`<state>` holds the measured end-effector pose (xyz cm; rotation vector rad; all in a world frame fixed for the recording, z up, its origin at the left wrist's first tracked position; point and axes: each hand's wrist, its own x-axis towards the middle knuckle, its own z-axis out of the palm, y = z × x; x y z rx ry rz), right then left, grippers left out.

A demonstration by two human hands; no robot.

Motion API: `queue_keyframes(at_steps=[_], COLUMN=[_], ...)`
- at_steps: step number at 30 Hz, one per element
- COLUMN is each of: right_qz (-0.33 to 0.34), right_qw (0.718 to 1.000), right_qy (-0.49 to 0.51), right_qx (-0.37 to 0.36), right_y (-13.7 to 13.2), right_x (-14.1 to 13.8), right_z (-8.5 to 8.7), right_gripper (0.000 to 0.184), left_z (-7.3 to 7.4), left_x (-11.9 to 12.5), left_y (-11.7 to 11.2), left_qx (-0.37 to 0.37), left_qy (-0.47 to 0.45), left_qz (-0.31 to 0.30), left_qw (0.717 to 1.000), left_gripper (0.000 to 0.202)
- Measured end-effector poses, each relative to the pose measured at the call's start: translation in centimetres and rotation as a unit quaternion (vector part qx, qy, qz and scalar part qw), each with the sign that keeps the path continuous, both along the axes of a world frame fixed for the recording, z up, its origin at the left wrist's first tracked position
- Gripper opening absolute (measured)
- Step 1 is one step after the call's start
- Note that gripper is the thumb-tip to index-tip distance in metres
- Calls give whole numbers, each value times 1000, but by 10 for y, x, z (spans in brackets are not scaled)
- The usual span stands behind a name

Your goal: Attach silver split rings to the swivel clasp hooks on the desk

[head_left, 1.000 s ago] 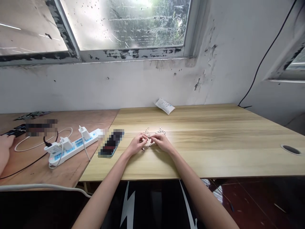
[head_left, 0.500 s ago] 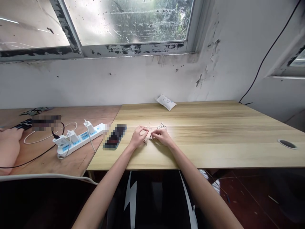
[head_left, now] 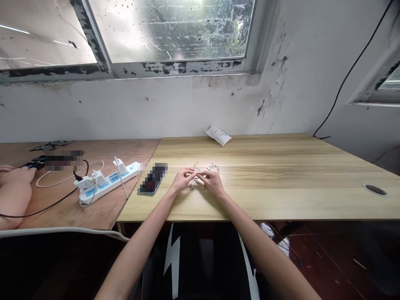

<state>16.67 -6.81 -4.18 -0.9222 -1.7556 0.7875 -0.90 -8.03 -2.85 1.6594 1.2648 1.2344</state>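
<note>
My left hand and my right hand meet fingertip to fingertip just above the wooden table. Both are closed in a pinch. At my right fingertips is a small shiny metal piece, too small to name surely. What my left fingers pinch is hidden. Beyond the fingers are several thin metal rings. A loose cluster of small metal pieces that look like clasps lies just past my right hand. More small metal pieces sit by my left wrist.
A phone, blurred out, lies left of my left hand. Farther left, a white power strip with plugs and cables rests on a brown table, near another person's arm. A white packet is by the wall. A cable hole is at right.
My hands have come together: the gap between their fingertips has closed. My right hand has moved slightly left, away from the small pieces beneath it. The view has shifted a little.
</note>
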Motion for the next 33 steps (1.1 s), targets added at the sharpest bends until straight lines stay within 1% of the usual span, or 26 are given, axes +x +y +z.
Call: queue_keyframes(at_steps=[6,15,21,26,33], right_qz=[-31,-60,-62,-57,-72], right_qw=[995,978,971,970,972], right_qy=[-70,-157,-183,-188,-182], right_qx=[71,126,142,146,130], right_y=[-5,-11,-12,-12,-12], right_x=[-3,-6,-5,-3,-4], right_z=[1,4,4,2,3], right_gripper=[21,18,22,23,18], left_z=[4,11,11,10,8], left_x=[-3,-7,-12,-12,-10], left_y=[0,-3,-2,-2,-4], left_qx=[-36,-78,-87,-90,-82], left_qy=[-38,-57,-52,-56,-58], left_qz=[-9,-60,-56,-52,-81], left_qw=[999,994,993,993,992], left_gripper=[29,29,26,24,26])
